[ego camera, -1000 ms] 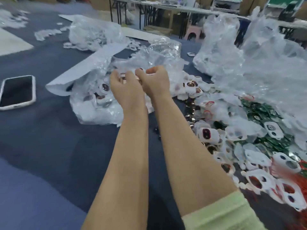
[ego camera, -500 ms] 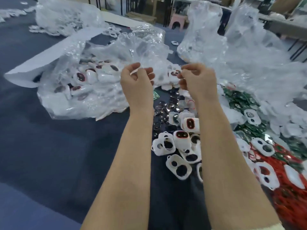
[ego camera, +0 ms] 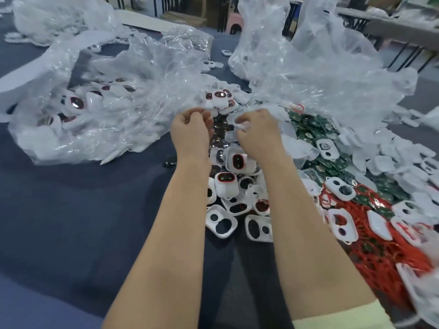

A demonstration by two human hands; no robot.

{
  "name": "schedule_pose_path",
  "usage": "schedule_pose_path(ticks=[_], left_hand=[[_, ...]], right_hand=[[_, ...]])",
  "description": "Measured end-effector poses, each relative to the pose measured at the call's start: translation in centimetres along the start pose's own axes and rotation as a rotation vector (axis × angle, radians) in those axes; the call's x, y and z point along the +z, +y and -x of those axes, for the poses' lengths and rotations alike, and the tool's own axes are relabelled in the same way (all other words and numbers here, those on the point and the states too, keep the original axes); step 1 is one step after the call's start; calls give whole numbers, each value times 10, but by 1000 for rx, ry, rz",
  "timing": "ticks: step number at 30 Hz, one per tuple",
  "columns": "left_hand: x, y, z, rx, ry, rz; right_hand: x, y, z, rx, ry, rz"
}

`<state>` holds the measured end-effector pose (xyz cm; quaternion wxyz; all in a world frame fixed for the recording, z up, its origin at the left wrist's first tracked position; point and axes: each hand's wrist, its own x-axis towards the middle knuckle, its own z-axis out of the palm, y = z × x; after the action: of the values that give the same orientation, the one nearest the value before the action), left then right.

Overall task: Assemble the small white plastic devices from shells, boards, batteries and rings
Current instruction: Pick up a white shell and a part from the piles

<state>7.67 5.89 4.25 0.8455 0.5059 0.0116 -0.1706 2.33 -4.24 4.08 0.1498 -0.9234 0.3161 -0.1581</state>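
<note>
desk: matte dark blue cloth desk (ego camera: 71, 222).
shells: glossy white two-hole plastic shells (ego camera: 222, 225), loose between the forearms.
rings: thin red rings (ego camera: 370, 248) tangled at the right edge.
left: left hand (ego camera: 190, 132), fingers curled, contents hidden.
right: right hand (ego camera: 257, 135) pinches a small white plastic piece (ego camera: 242, 122).
boards: green circuit boards (ego camera: 308, 129) just beyond.
bag: crinkled clear plastic bag (ego camera: 118, 119), far left.
risk: slick piece may slip into the look-alike heap.

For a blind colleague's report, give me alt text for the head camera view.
The right hand pinches a small white shell beside the curled left hand, above a dark table strewn with white shells, green boards, red rings and clear plastic bags.
</note>
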Motion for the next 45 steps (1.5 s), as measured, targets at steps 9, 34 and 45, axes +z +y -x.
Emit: schedule_pose_path(ticks=[9, 34, 45], left_hand=[[-7, 7, -8, 49, 84, -17], [-3, -9, -2, -105, -116, -189], [51, -29, 53, -67, -473, -382]], right_hand=[[10, -25, 10, 20, -320, 180], [-19, 10, 17, 97, 122, -474], [-45, 45, 59, 9, 512, -373]])
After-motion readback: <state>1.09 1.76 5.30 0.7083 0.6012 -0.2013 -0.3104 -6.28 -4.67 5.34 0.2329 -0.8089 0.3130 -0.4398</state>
